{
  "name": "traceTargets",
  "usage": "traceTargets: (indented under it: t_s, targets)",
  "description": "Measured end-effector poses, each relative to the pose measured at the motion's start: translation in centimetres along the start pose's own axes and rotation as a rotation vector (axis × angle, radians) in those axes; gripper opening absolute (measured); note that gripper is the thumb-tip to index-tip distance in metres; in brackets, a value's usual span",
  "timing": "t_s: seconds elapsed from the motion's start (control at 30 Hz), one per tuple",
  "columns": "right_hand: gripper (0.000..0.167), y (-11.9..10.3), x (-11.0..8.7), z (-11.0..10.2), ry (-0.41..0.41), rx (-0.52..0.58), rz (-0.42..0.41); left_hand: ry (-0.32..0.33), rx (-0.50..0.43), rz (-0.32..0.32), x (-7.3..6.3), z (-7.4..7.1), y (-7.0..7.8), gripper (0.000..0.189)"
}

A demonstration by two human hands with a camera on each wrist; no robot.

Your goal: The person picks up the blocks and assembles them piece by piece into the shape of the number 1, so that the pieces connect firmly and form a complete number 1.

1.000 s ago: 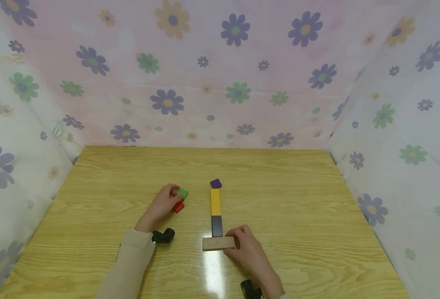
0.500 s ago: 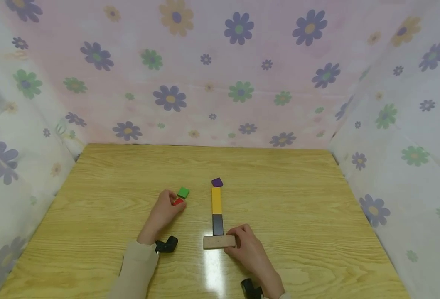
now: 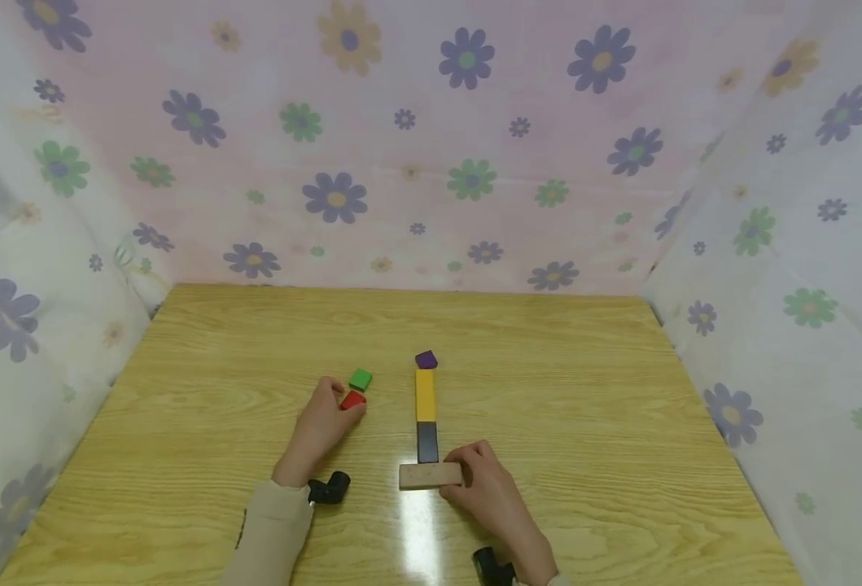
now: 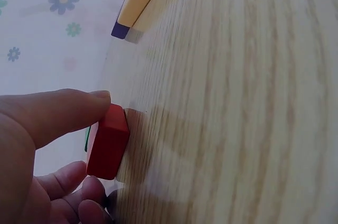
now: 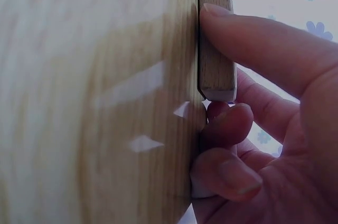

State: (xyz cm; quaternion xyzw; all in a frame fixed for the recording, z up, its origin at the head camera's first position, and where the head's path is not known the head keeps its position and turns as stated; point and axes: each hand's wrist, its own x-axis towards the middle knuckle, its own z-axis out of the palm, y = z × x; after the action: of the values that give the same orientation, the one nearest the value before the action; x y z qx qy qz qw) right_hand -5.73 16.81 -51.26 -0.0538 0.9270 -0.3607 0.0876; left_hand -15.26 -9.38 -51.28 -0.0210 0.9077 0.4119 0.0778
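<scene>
My left hand (image 3: 325,419) pinches a small red block (image 4: 108,145) between thumb and fingers, low on the table. Just behind it lies a green block (image 3: 360,379), apart from the fingers. With thumb and fingers, my right hand (image 3: 491,494) holds the right end of a plain wooden block (image 3: 423,476) lying crosswise on the table. From the middle of that block a black block (image 3: 427,442) runs away from me, followed by a yellow block (image 3: 425,395). A purple angular block (image 3: 426,359) sits at the far end of this line.
The wood-grain table (image 3: 548,366) is walled at the back and sides by flowered cloth (image 3: 401,146). Black wrist devices (image 3: 330,488) stick out beside both wrists. A bright light reflection lies in front of the wooden block.
My left hand has left the green block and come nearer to me, onto the red block, which has shifted slightly. My right hand stays on the wooden block.
</scene>
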Motion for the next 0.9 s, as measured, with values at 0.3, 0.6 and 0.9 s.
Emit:
traceTargets:
  t_s: [0.3,0.6,0.9]
  targets:
    - [0.033,-0.1,0.2,0.2,-0.011,-0.002,0.008,0.037,0.072,0.030,-0.3,0.1,0.1,0.033]
    - [0.033,-0.2,0.3,0.0,0.003,-0.001,-0.004,0.089,0.197,0.009,-0.5,1.4,1.7,0.036]
    - [0.033,0.0,0.4,0.2,0.002,-0.017,0.003,0.027,0.064,-0.054,0.2,2.2,2.3,0.039]
